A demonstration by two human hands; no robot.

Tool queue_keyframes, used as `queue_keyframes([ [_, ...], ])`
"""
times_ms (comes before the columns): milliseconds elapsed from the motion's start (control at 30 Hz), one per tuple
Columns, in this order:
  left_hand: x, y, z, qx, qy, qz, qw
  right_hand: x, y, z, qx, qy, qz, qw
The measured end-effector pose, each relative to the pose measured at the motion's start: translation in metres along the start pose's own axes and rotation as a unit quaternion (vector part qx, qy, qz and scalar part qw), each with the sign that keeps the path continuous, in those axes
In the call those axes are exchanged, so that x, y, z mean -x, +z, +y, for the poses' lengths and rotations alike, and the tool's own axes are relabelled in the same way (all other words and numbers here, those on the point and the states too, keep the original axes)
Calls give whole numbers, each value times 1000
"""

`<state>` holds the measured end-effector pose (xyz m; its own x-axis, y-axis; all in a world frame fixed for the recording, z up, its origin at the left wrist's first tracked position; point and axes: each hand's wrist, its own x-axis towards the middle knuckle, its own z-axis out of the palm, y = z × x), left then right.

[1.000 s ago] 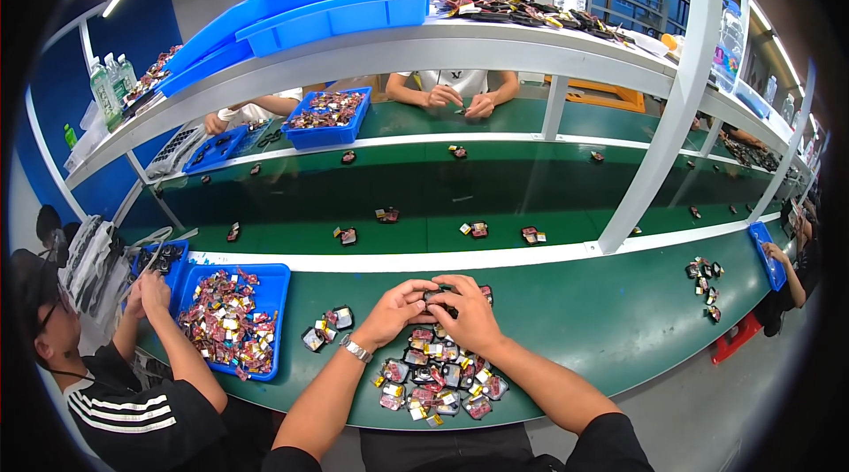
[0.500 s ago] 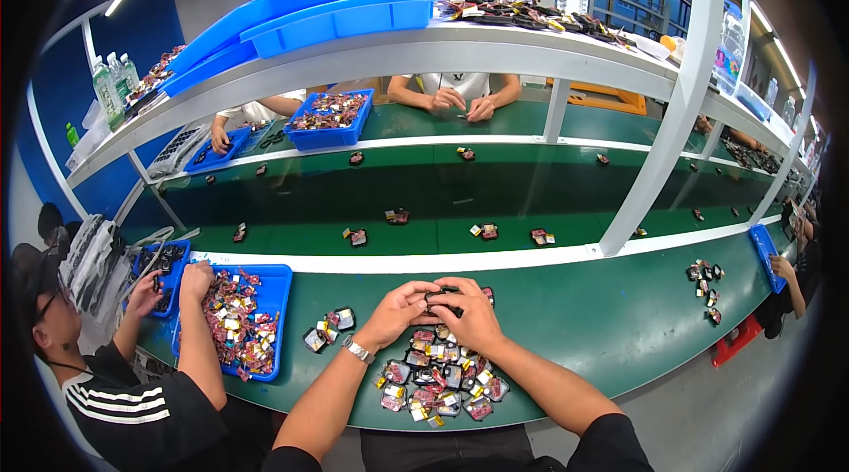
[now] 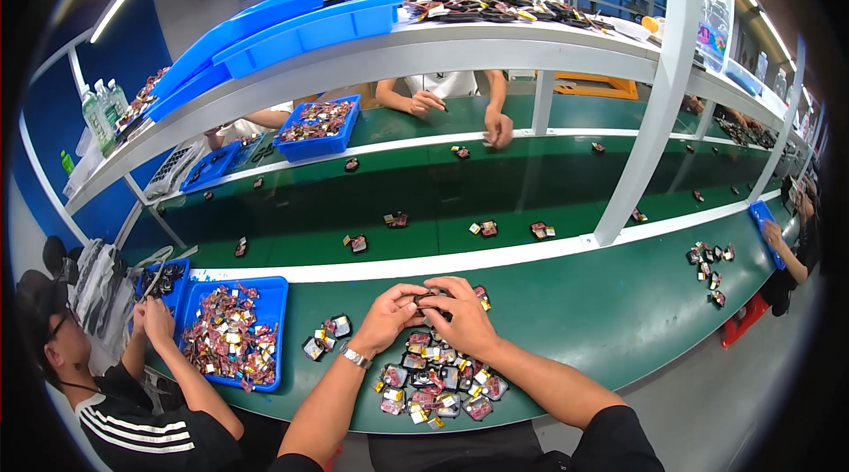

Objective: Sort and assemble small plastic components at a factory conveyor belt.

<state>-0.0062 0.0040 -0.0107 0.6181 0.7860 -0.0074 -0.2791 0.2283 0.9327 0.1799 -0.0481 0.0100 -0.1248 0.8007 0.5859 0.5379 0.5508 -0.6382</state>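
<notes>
My left hand [image 3: 389,316] and my right hand [image 3: 462,320] meet above the far end of a pile. Between their fingertips they grip a small black plastic casing [image 3: 432,302], largely covered by the fingers. Below my wrists spreads the pile of small black-cased electronic assemblies [image 3: 433,379], with red boards, silver battery cells and yellow-and-white tabs. A smaller cluster of such assemblies [image 3: 329,334] lies to the left of my left wrist. One more assembly [image 3: 481,295] shows just beyond my right hand.
A blue bin [image 3: 281,322] of red-and-white parts stands left, beside a seated co-worker [image 3: 133,383]. Green belts [image 3: 309,198] carrying spaced assemblies run beyond a white rail [image 3: 389,270]. An overhead shelf [image 3: 495,46] holds blue trays [image 3: 309,34]. More assemblies [image 3: 707,268] lie at right.
My hands still grip the casing, with slight finger movement. The left co-worker's hand has left the blue bin and joined the other hand. The person opposite has reached one hand toward the belt.
</notes>
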Motion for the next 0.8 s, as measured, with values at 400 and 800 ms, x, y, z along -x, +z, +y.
queue_keyframes([
  [400, 0, 4, 1, -8, 22, 30, 999, -1, 8, 5, -30, -2, 9, 999],
  [800, 3, 10, 7, -17, -2, 25, 1000, -7, 4, -5, 64, -84, 64, 992],
])
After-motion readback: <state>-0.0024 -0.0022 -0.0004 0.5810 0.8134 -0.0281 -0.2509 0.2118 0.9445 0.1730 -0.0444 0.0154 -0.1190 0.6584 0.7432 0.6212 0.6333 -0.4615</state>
